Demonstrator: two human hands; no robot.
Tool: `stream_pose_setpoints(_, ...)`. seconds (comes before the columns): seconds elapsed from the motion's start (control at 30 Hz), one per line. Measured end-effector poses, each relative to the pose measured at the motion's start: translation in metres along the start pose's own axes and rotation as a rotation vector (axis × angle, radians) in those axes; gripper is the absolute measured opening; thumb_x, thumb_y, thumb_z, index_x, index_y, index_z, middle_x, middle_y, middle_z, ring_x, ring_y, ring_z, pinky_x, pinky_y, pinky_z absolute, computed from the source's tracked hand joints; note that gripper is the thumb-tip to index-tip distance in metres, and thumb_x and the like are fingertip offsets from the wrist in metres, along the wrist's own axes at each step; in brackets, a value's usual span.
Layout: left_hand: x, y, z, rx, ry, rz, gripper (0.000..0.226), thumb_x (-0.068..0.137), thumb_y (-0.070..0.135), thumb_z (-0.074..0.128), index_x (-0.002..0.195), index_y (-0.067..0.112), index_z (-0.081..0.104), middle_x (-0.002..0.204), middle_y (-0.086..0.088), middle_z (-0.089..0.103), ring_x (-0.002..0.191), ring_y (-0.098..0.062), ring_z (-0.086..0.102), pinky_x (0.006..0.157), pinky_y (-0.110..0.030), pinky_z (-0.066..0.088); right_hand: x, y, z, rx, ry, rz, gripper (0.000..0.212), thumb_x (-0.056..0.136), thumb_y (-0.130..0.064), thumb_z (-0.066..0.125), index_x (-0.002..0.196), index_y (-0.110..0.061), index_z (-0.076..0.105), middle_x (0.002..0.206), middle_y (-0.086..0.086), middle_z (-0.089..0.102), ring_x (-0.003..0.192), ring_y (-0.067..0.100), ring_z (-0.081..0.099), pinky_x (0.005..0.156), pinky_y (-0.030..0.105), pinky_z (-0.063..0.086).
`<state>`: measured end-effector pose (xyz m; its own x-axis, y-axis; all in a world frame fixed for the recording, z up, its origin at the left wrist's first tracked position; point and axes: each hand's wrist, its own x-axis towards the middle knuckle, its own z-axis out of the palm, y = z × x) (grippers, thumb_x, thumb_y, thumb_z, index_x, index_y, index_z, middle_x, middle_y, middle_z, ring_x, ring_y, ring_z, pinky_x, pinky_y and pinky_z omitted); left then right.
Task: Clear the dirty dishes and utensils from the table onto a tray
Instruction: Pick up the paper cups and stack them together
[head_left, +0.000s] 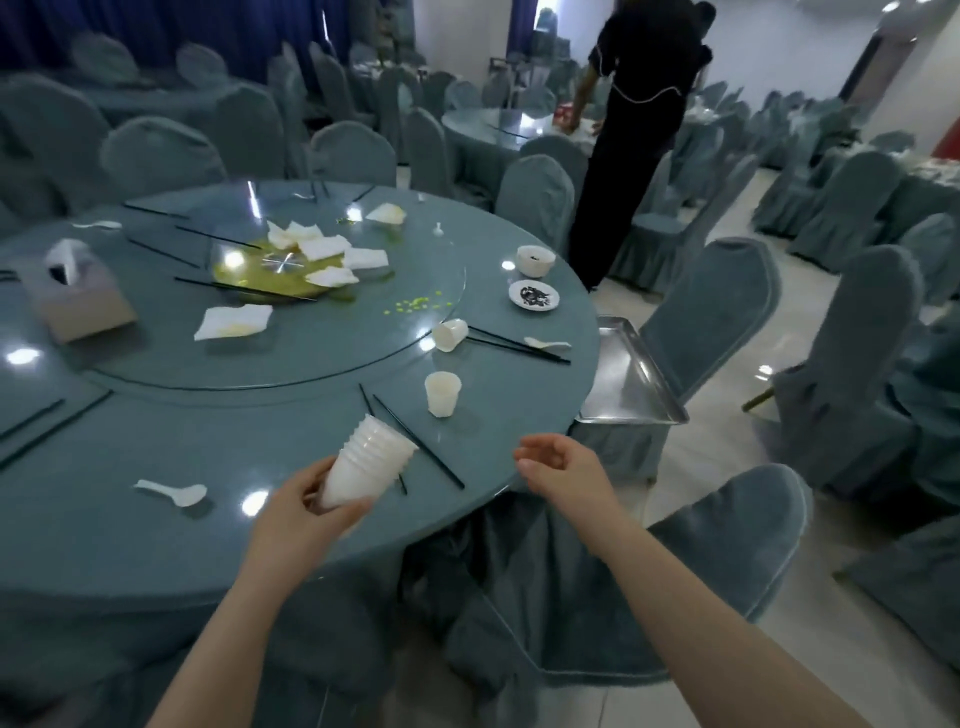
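Hands first, low in the head view: the left hand (311, 506) grips a stack of white cups (366, 462), fingers curled round its base, thumb along the lower side, the stack tilted with its mouth pointing up and away over the table (130, 519) edge. Right hand (558, 465) hovers just off the rim, holding nothing, fingers loosely curled and slightly parted. Under the stack, black chopsticks (415, 441) lie slanted on the blue tabletop. Off to the left, a white spoon (174, 492) lies by itself. Moving up, a single cup (442, 394) stands upright, apart from the stack. Beyond it a tipped cup (450, 334) lies on its side at the edge of the glass turntable (311, 364), touching or just beside a second pair of chopsticks (519, 347) with a small spoon (545, 343) next to them. At the table's right edge, the steel tray (636, 384) sits lower on a covered chair, partly tucked under the rim, nothing showing in it. Farther along that side, a small dish (534, 296) with dark scraps, then a white bowl (535, 260). On the turntable: crumpled napkins (322, 249), a yellow-green spill, scattered green bits. Far left, a tissue box (78, 296). More chopsticks lie round the far rim. In the background, a person in black (639, 130) stands at another table among covered chairs.
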<state>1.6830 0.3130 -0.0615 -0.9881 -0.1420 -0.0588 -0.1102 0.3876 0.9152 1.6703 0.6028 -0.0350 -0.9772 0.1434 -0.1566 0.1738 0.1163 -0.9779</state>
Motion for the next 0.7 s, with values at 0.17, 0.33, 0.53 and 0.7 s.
stream_pose_setpoints(0.17, 0.050, -0.005, -0.003, -0.043, 0.034, -0.038, 0.046, 0.071, 0.030, 0.080, 0.111, 0.042, 0.060, 0.099, 0.019, 0.065, 0.089, -0.004, 0.063, 0.064, -0.019, 0.043, 0.073, 0.015, 0.020, -0.137, -0.010, 0.020, 0.024, 0.082, -0.001, 0.069, 0.100, -0.014, 0.061, 0.100, 0.008, 0.067, 0.079, 0.010, 0.062, 0.069, 0.011, 0.049)
stream_pose_setpoints(0.33, 0.088, -0.003, -0.002, -0.102, 0.053, -0.095, 0.052, 0.072, 0.029, 0.081, 0.119, 0.034, 0.060, 0.102, 0.015, 0.066, 0.089, -0.005, 0.064, 0.063, -0.016, 0.044, 0.135, 0.029, 0.041, -0.274, -0.039, 0.061, 0.041, 0.080, -0.003, 0.072, 0.117, -0.009, 0.056, 0.116, 0.012, 0.062, 0.087, 0.014, 0.060, 0.075, 0.017, 0.050)
stream_pose_setpoints(0.53, 0.143, 0.002, -0.008, -0.152, 0.096, -0.135, 0.058, 0.058, 0.042, 0.078, 0.114, 0.037, 0.062, 0.099, 0.015, 0.068, 0.087, -0.002, 0.066, 0.066, -0.018, 0.046, 0.218, 0.040, 0.071, -0.507, -0.114, 0.107, 0.095, 0.073, -0.028, 0.081, 0.149, -0.014, 0.026, 0.150, 0.003, 0.036, 0.136, 0.019, 0.038, 0.109, 0.035, 0.035)
stream_pose_setpoints(0.7, 0.193, 0.005, -0.013, -0.158, 0.157, -0.188, 0.055, 0.060, 0.035, 0.082, 0.111, 0.038, 0.062, 0.097, 0.017, 0.068, 0.085, -0.001, 0.066, 0.063, -0.012, 0.043, 0.276, 0.057, 0.101, -0.586, -0.169, 0.122, 0.112, 0.064, -0.044, 0.081, 0.151, -0.016, 0.017, 0.151, 0.001, 0.034, 0.137, 0.021, 0.036, 0.110, 0.035, 0.034)
